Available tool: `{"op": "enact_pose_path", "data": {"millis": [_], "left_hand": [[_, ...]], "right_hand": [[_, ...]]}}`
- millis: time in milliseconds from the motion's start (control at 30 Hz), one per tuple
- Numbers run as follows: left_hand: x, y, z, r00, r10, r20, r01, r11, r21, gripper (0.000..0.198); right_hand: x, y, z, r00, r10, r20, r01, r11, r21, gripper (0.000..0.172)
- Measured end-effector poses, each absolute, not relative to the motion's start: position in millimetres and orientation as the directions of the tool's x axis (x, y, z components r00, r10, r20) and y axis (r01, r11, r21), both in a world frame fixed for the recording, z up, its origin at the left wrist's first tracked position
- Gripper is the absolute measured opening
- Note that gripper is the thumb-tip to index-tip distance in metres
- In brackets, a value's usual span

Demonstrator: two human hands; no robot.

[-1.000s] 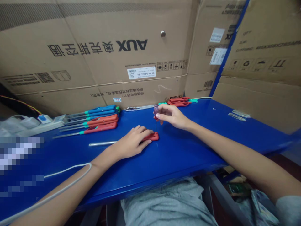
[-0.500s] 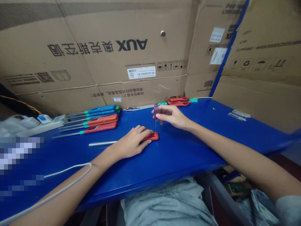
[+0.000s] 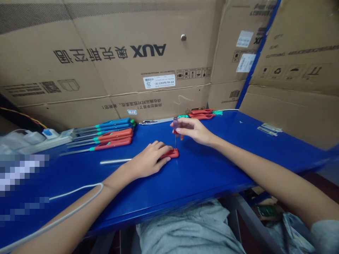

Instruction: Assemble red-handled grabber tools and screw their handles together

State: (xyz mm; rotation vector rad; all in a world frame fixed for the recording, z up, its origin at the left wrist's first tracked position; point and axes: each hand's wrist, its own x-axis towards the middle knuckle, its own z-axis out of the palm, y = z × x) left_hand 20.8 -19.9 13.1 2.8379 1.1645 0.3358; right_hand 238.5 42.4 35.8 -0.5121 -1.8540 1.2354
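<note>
My right hand pinches the purple handle of a screwdriver between thumb and fingers. The screwdriver stands upright, its thin shaft reaching down to the end of a red-handled long-nose lighter. Over that lighter lies my left hand, fingers and thumb around the handle, pressing it against the blue table. Much of the handle is hidden under the hand, while the metal tube sticks out to the left. Whether the tip sits in a screw is too small to tell.
Several blue and red lighters lie stacked at the left, beside a white power strip. More red lighter parts rest against the cardboard at the back. Clear strips lie at the right. A white cable crosses my left forearm.
</note>
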Motion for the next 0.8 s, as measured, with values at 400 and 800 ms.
{"op": "enact_pose_path", "data": {"millis": [400,800], "left_hand": [[20.2,-19.7,11.3,0.693,0.698,0.18,0.689,-0.715,0.123,0.034],[20.0,-19.9,11.6,0.693,0.696,0.188,0.684,-0.717,0.132,0.034]], "right_hand": [[239.2,38.9,36.0,-0.549,0.704,0.451,-0.056,0.507,-0.86,0.024],[239.0,40.8,38.0,-0.569,0.703,0.428,-0.075,0.474,-0.878,0.015]]}}
